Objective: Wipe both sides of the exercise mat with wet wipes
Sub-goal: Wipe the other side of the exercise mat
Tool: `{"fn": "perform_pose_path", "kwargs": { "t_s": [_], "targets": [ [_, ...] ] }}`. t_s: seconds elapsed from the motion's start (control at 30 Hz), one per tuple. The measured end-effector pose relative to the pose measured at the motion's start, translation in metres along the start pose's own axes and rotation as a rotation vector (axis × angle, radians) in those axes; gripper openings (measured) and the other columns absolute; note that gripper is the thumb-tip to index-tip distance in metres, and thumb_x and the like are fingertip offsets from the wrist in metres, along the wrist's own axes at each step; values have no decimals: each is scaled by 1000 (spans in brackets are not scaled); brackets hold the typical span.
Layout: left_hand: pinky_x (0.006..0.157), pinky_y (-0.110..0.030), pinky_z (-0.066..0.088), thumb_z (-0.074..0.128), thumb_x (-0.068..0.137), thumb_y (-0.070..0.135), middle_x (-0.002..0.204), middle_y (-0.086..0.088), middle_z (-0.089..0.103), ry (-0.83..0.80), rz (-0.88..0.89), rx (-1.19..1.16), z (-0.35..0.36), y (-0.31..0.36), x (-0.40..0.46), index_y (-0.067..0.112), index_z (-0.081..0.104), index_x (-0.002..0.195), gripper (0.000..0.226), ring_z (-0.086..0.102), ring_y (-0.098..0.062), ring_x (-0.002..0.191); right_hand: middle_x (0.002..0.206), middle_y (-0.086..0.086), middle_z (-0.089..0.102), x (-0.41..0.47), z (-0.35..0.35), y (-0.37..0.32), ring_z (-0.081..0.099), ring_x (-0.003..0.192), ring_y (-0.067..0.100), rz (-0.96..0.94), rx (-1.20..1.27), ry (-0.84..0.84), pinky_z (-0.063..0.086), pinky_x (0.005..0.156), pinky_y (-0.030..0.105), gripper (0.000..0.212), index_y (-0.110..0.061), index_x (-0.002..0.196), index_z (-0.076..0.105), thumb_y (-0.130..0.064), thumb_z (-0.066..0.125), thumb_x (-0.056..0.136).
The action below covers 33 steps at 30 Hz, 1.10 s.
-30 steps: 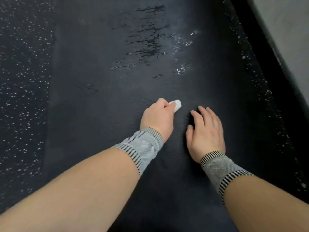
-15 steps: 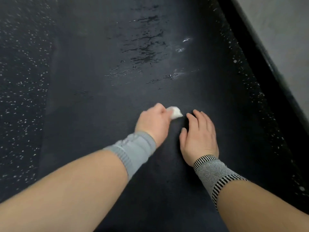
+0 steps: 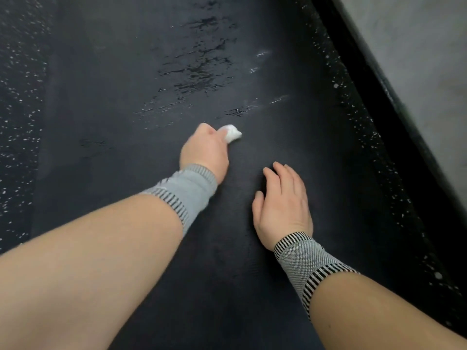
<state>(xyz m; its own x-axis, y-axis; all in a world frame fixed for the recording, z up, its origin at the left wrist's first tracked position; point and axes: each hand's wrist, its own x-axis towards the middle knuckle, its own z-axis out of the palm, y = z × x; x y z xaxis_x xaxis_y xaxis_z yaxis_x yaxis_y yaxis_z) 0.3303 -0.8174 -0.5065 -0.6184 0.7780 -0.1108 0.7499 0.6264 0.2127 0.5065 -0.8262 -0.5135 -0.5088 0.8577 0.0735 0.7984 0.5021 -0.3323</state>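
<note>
A black exercise mat (image 3: 121, 79) lies flat on the floor and fills the middle of the view. Wet streaks (image 3: 199, 72) shine on its far part. My left hand (image 3: 206, 152) grips a bunched white wet wipe (image 3: 232, 133) and holds it down on the mat just below the streaks. Only the wipe's tip shows past my fingers. My right hand (image 3: 284, 203) rests palm-down on the mat, fingers spread and relaxed, to the right of and nearer than the left hand. Both wrists wear grey striped bands.
Speckled black rubber flooring (image 3: 17, 102) borders the mat on the left and on the right (image 3: 364, 137). A black baseboard (image 3: 394, 102) and a grey wall (image 3: 417, 46) run diagonally along the right side.
My left hand has pushed the wipe forward, away from the right hand. The right hand has stayed flat on the mat. The view has shifted slightly.
</note>
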Motion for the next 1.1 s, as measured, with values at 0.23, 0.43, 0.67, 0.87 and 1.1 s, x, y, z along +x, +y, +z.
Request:
{"fn": "perform_pose_path", "kwargs": {
  "t_s": [0.23,0.43,0.67,0.87,1.1],
  "targets": [
    [77,-30,40,39,103,34,113,1,52,-132,186,-49,0,35,-45,24,54,129,31,57,-24,96,150,6,29,2,-13,1,24,139,22,82,132,-135,22,113,33,50,-12,138,42,-23,49,90],
    [78,-33,43,45,101,28,121,0,52,-125,211,24,3,28,-21,24,55,128,29,56,-23,93,151,6,23,27,-45,50,23,137,23,214,106,-22,27,109,34,49,-11,139,39,-18,49,91],
    [82,-30,43,42,103,27,122,0,49,-80,276,-10,13,81,-32,24,53,133,32,58,-21,100,147,15,33,23,-26,74,24,139,31,205,-43,13,15,117,45,52,-5,136,42,-26,50,88],
    [89,-38,46,45,101,24,124,-4,50,-51,327,16,15,97,1,26,55,134,35,58,-28,105,148,17,32,24,-25,76,27,138,34,213,-35,58,19,115,48,61,-4,139,38,-27,54,85],
    [91,-31,42,47,101,31,124,0,52,-170,438,-101,17,136,-8,38,55,134,35,55,-22,112,147,17,33,23,-22,79,35,134,35,188,53,110,22,113,49,62,-2,138,38,-23,56,82]
  ]
}}
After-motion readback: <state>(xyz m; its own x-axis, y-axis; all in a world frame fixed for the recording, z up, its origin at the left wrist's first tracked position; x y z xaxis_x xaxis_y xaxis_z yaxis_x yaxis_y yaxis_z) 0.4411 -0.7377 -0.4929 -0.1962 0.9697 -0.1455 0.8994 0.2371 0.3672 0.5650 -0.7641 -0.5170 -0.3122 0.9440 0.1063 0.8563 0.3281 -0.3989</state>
